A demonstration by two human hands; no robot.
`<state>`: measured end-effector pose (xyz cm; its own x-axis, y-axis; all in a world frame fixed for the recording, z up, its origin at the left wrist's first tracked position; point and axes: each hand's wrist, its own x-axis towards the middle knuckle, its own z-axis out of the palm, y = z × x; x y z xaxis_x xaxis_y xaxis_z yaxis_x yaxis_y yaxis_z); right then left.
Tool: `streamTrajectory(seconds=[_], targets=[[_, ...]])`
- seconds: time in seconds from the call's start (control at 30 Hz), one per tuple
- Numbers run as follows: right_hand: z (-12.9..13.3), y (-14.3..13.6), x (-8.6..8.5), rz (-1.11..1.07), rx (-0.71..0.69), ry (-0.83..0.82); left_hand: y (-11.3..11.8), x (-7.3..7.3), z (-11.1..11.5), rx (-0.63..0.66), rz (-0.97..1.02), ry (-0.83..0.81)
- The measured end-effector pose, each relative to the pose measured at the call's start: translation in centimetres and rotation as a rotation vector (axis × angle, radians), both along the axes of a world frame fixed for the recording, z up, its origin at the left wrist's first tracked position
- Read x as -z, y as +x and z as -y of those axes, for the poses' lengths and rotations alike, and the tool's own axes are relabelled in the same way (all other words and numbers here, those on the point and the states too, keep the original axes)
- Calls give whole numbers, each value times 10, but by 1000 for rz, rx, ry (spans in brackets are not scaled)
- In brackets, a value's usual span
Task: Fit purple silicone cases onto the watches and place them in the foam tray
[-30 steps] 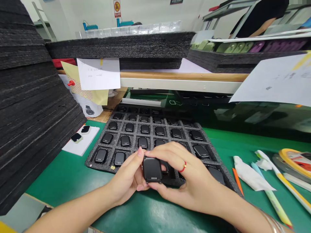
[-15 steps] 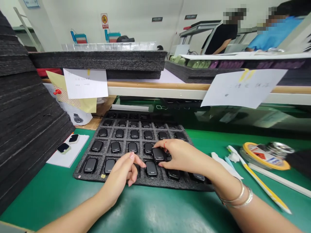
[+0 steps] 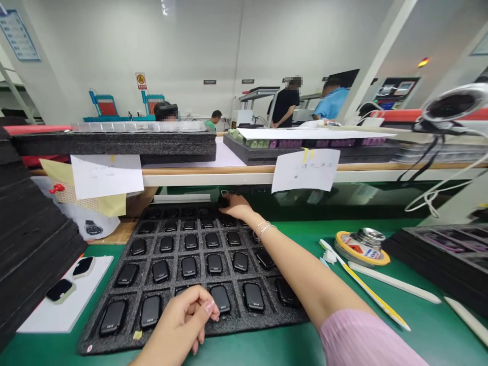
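A black foam tray [image 3: 198, 330] lies on the bench, its pockets holding rows of black smartwatch bodies [image 3: 253, 297]. My right hand [image 3: 237, 207] reaches to the far rows under the shelf. Its fingers are closed on a dark smartwatch [image 3: 223, 203], partly hidden by the hand and in shadow. Over the tray's front row rests my left hand [image 3: 188, 317], its fingers curled in with nothing visible in them. It hides one pocket and is close beside a watch body [image 3: 220, 299].
A shelf edge [image 3: 244, 178] with paper notes crosses above the tray. Foam sheets [image 3: 34, 229] are stacked at left, beside two pale-cased watches [image 3: 61, 291] on a white board. A yellow-and-white stick [image 3: 375, 292] and a tape roll [image 3: 358, 249] lie at right. Several people are beyond.
My right hand has moved from the second row, with the smartwatch, to the tray's far rows. My left hand's fingers have curled in more. The view has tilted up and turned right.
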<state>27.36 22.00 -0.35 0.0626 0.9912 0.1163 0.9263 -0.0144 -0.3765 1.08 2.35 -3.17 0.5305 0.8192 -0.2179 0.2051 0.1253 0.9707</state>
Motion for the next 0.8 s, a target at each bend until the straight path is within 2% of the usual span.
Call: streamTrajectory(seconds=[0.17, 0.3, 0.4, 0.5, 0.7, 0.8], targets=[[-9, 29, 16, -54, 26, -18, -3, 8, -6, 81, -42, 21], [-3, 61, 19, -108, 21, -58, -1, 7, -5, 91, -88, 41], [-1, 72, 19, -164, -32, -91, 0, 5, -2, 85, -121, 65], [-10, 58, 16, -195, -77, -80, 0, 3, 0, 95, -145, 108], [-39, -12, 20, -139, -209, -108, -1, 4, -1, 110, -131, 111], [-46, -30, 23, -88, -225, -163, -1, 5, -1, 113, -121, 109]])
